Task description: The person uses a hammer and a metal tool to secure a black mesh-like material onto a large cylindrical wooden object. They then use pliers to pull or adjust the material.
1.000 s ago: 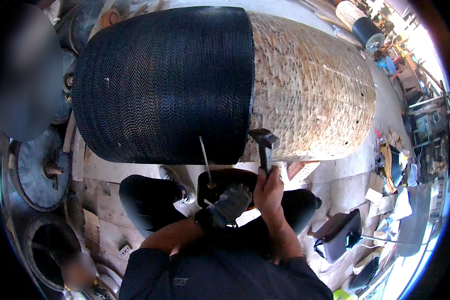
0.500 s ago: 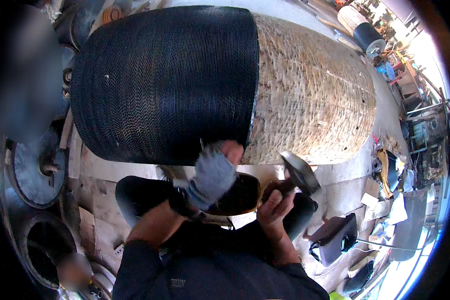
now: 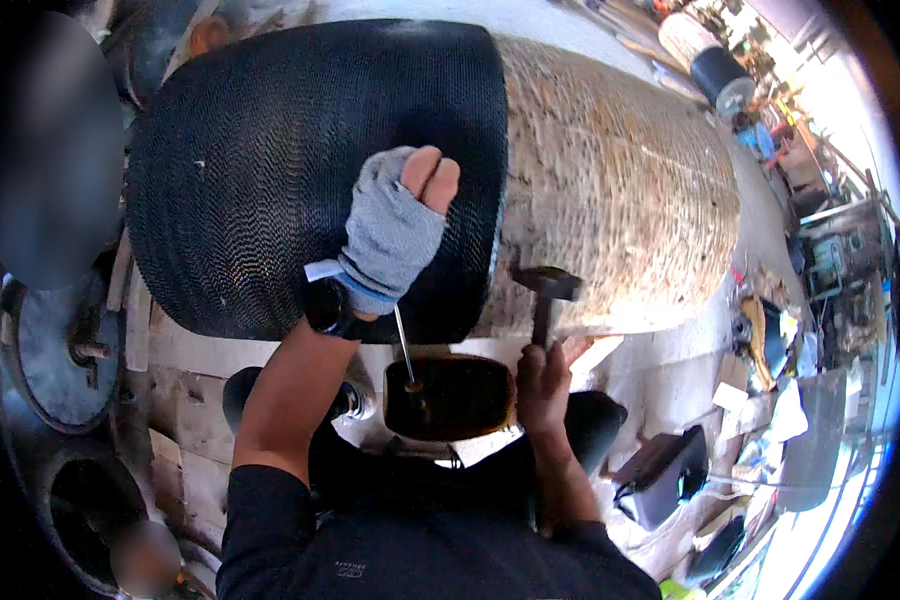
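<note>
My left hand (image 3: 395, 225), in a grey glove with two bare fingertips showing, lies over the black ridged part (image 3: 300, 170) of a large drum. Its fingers are pressed together; whatever they hold is hidden. My right hand (image 3: 543, 390) is wrapped round the handle of a hammer (image 3: 548, 283), head up, in front of the drum's pale, pitted part (image 3: 620, 190). Between my knees sits a dark tub (image 3: 505, 412) with a brownish inside. A thin metal rod (image 3: 403, 340) slants down into it from below my left wrist.
A black bag-like case (image 3: 662, 480) rests on the floor to the right, near scattered papers and scraps. Large round metal discs (image 3: 75, 345) stand along the left. A smaller black-and-pale roller (image 3: 720, 75) lies at the far right.
My left hand has moved up from the drum's lower edge onto its black part. The hammer has swung left and up, now before the pale part. The rod and tub show more fully.
</note>
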Demonstrator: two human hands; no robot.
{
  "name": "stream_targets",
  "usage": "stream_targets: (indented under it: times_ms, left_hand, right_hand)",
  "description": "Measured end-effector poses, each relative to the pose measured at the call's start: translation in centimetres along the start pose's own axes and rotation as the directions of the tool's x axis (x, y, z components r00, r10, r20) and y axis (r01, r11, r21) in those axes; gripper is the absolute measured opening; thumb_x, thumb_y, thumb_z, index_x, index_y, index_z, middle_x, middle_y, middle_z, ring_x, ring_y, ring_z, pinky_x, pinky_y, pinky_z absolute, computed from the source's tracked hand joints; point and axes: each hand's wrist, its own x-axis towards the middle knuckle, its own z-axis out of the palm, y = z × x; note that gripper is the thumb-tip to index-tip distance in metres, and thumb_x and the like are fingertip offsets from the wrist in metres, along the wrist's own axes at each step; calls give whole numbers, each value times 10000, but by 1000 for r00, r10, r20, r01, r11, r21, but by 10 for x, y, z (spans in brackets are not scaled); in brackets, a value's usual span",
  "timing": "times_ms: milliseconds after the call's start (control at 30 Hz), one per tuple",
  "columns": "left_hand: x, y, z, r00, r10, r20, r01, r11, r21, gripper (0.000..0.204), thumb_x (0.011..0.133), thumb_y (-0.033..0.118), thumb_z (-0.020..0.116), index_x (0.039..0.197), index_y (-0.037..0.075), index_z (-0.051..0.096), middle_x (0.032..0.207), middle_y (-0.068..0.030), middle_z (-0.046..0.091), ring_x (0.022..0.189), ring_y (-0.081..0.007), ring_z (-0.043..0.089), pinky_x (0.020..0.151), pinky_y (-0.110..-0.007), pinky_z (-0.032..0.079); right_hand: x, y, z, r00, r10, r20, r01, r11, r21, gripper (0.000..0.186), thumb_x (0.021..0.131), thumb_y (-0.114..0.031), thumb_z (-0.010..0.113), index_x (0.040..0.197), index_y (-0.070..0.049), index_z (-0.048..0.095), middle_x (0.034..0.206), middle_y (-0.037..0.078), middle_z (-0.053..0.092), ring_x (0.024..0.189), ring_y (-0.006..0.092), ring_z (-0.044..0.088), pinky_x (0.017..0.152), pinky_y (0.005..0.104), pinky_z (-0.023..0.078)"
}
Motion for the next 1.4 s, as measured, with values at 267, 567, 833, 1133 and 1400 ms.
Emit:
stream_targets:
  times_ms: [267,567,833,1133,1400]
  left_hand:
    - [1,1,3,999,0,32,-2,998,66,327,850,123,676,1151,92,551,1089,-123,542,928,-302,598,769,-441,517]
    - [-5,4,6,997,-76,33,75,997,35,363,786,50,668,1136,96,583,1131,-115,575,1019,-331,596,848,-447,517]
    - [-2,4,9,997,-62,35,60,997,54,291,841,123,652,1125,104,590,1125,-112,561,979,-302,592,778,-448,517]
    - [1,6,7,993,-100,58,100,995,4,320,829,78,655,1140,104,589,1136,-117,573,1027,-331,597,849,-451,513]
    - [1,7,7,994,-96,59,95,995,17,338,821,81,666,1149,99,587,1135,-117,570,1023,-332,596,843,-452,515]
  right_hand:
    - [-15,-30,10,1000,-29,2,29,987,-158,218,1019,-203,515,992,10,549,751,152,600,642,277,568,599,411,455]
    - [-22,-19,3,954,-299,-37,258,876,-408,170,969,-135,567,1079,-13,525,804,211,620,689,456,604,616,445,508]
    - [-16,-33,8,966,-235,-105,181,909,-375,104,931,-93,534,891,-3,498,786,202,595,736,372,628,628,454,486]
    - [-26,-36,1,857,-478,-192,402,853,-333,105,929,-84,496,956,13,526,754,158,608,636,281,589,598,369,465]
    - [-40,-18,-5,921,-351,-168,324,931,-168,219,1009,-200,502,1046,16,507,725,157,615,617,314,643,563,404,521]
